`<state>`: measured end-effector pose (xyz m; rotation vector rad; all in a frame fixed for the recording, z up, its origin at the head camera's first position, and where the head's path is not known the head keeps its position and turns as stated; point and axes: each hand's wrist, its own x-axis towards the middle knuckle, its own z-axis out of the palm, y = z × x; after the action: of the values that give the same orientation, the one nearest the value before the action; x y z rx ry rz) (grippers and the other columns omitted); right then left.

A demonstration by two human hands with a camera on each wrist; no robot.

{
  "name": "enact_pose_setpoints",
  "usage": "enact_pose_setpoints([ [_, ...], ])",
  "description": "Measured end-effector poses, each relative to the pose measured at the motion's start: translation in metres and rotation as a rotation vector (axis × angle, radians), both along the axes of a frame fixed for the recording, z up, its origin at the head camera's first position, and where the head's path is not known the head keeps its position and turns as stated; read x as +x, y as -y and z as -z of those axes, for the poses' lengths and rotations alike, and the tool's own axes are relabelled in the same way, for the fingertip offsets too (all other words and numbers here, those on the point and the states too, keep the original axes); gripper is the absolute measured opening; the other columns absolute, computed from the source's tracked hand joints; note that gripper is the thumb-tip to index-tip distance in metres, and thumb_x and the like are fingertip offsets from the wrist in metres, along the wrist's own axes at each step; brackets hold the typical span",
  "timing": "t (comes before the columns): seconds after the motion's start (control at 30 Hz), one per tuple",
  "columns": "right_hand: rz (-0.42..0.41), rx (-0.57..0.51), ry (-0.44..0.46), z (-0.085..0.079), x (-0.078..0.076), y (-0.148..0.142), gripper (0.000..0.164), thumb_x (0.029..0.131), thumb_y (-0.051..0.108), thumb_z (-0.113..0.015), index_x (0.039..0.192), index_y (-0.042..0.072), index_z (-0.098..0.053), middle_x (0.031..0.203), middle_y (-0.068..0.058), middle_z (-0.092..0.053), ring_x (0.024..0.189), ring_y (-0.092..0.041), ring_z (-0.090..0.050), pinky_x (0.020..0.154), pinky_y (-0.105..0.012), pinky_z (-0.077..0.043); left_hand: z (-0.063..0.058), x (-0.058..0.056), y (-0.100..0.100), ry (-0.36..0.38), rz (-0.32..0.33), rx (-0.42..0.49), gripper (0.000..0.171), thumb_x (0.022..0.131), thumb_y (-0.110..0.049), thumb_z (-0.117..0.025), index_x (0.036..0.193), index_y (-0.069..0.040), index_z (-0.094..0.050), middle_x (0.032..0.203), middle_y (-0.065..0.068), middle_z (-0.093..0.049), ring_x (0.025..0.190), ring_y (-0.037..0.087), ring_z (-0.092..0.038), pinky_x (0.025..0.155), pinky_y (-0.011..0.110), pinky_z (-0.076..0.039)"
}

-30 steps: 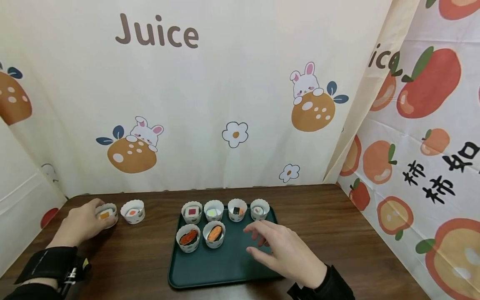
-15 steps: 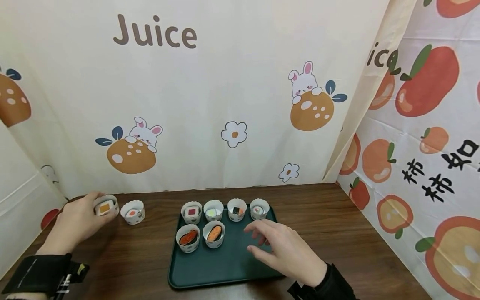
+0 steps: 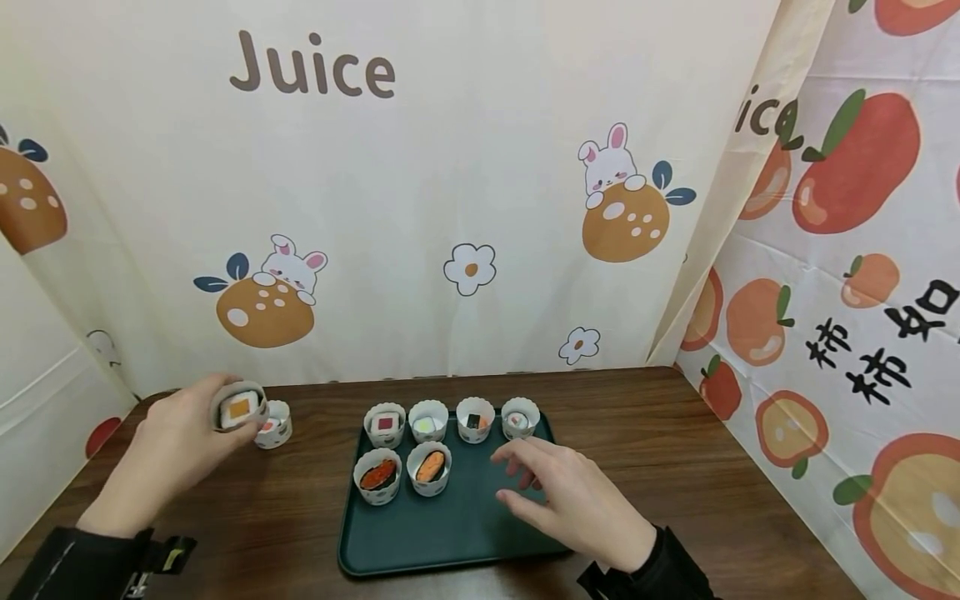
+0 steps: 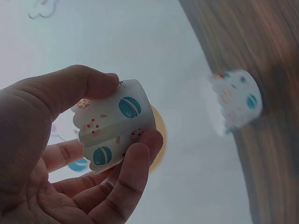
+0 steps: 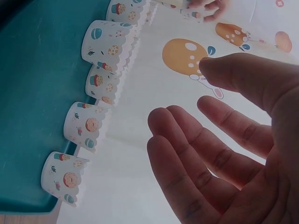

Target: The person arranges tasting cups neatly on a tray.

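Observation:
My left hand (image 3: 180, 437) grips a white paper baking cup (image 4: 117, 123) printed with teal macarons, thumb on one side and fingers on the other. Inside the cup is a white sushi piece (image 3: 239, 407) with an orange-yellow square on top. In the head view this cup is raised and partly covers a second paper cup (image 3: 276, 427) on the table behind it. My right hand (image 3: 566, 500) hovers over the right side of a dark green tray (image 3: 442, 546), fingers loosely bent and holding nothing. Its fingertips are just below the back-right cup (image 3: 520, 417).
Several paper cups with sushi pieces stand on the tray: a back row, plus a front row with a red-topped piece (image 3: 378, 475) and an orange-topped piece (image 3: 430, 467). The brown wooden table (image 3: 300, 517) meets a printed curtain (image 3: 450, 167) at its back edge.
My left hand has lifted its cup off the table and moved it right, now overlapping the neighbouring cup in the head view. My right hand has stayed put over the tray.

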<state>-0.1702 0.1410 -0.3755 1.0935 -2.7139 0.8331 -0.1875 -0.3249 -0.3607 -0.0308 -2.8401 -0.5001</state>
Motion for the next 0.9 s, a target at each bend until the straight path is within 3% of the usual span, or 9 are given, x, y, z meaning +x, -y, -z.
enact_pose_setpoints([
  [0.13, 0.010, 0.005, 0.001, 0.001, 0.000, -0.001, 0.029, 0.102, 0.028, -0.076, 0.129, 0.024, -0.068, 0.107, 0.010, -0.071, 0.089, 0.001, -0.066, 0.077, -0.022, -0.056, -0.002, 0.005, -0.016, -0.029, 0.028, 0.010, 0.064, 0.082, -0.023, -0.091, 0.130, 0.006, -0.059, 0.100, 0.026, -0.072, 0.080, 0.032, -0.066, 0.061, 0.043, -0.053],
  [0.3, 0.019, 0.006, 0.007, 0.002, -0.001, -0.002, 0.029, 0.102, 0.029, -0.076, 0.129, 0.024, -0.068, 0.107, 0.010, -0.071, 0.089, 0.000, -0.065, 0.078, -0.023, -0.057, -0.002, 0.012, -0.039, -0.072, 0.068, 0.016, 0.063, 0.078, -0.021, -0.094, 0.128, 0.002, -0.062, 0.100, 0.022, -0.073, 0.082, 0.029, -0.066, 0.064, 0.042, -0.052],
  [0.63, 0.036, 0.004, 0.020, 0.002, -0.001, -0.002, 0.031, 0.102, 0.032, -0.075, 0.131, 0.025, -0.066, 0.110, 0.012, -0.070, 0.092, -0.005, -0.068, 0.082, -0.027, -0.059, -0.001, 0.025, -0.083, -0.092, 0.149, 0.065, 0.062, 0.077, -0.020, -0.096, 0.130, -0.006, -0.066, 0.102, 0.014, -0.074, 0.085, 0.023, -0.066, 0.065, 0.040, -0.055],
  [0.9, 0.028, -0.002, 0.026, 0.001, -0.001, -0.002, 0.029, 0.104, 0.034, -0.073, 0.131, 0.026, -0.066, 0.111, 0.011, -0.071, 0.092, -0.005, -0.068, 0.081, -0.028, -0.059, -0.001, 0.035, -0.116, -0.115, 0.200, 0.081, 0.057, 0.078, -0.020, -0.095, 0.128, -0.013, -0.070, 0.100, 0.004, -0.073, 0.082, 0.012, -0.061, 0.063, 0.029, -0.051],
])
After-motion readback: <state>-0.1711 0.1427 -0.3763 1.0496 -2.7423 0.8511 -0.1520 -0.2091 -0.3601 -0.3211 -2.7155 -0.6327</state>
